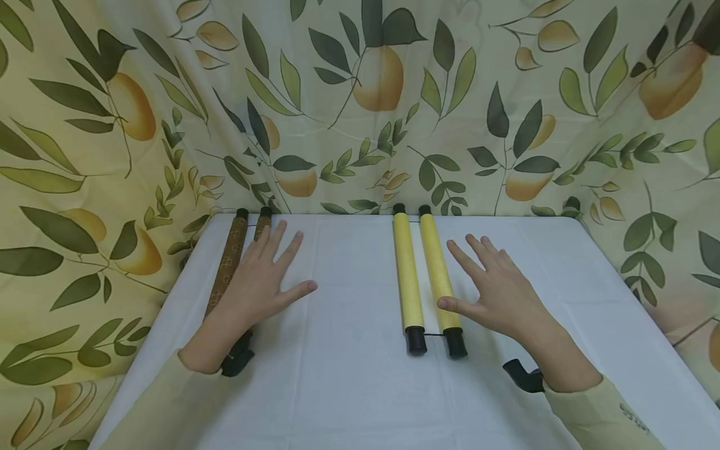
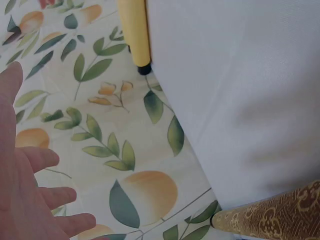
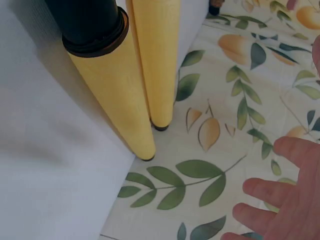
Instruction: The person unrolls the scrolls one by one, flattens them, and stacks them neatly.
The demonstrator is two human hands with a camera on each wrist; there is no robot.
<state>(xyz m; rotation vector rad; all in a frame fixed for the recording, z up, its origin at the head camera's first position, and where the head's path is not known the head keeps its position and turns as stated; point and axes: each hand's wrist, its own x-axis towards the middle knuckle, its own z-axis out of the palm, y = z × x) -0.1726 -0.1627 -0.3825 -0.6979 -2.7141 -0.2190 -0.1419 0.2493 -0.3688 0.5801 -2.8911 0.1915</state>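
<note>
My left hand [image 1: 255, 281], fingers spread, hovers over a pair of brown patterned rolls with black ends, partly covering them. The left brown roll [image 1: 229, 262] shows along its edge; of the right brown roll [image 1: 262, 226] mainly the far end shows. My right hand [image 1: 500, 297] is likewise spread, beside two yellow rolls with black end knobs, its thumb overlapping the right yellow roll [image 1: 435, 256] in the head view. The left yellow roll [image 1: 409, 269] lies alongside it, a thin dark line joining their near ends. In the wrist views neither hand holds anything.
Everything lies on a white-covered table [image 1: 349, 375]. A leaf-and-fruit patterned curtain [image 1: 337, 150] rises behind its far edge and at both sides. Black wrist mounts show below each hand, the right mount [image 1: 523, 376] more fully.
</note>
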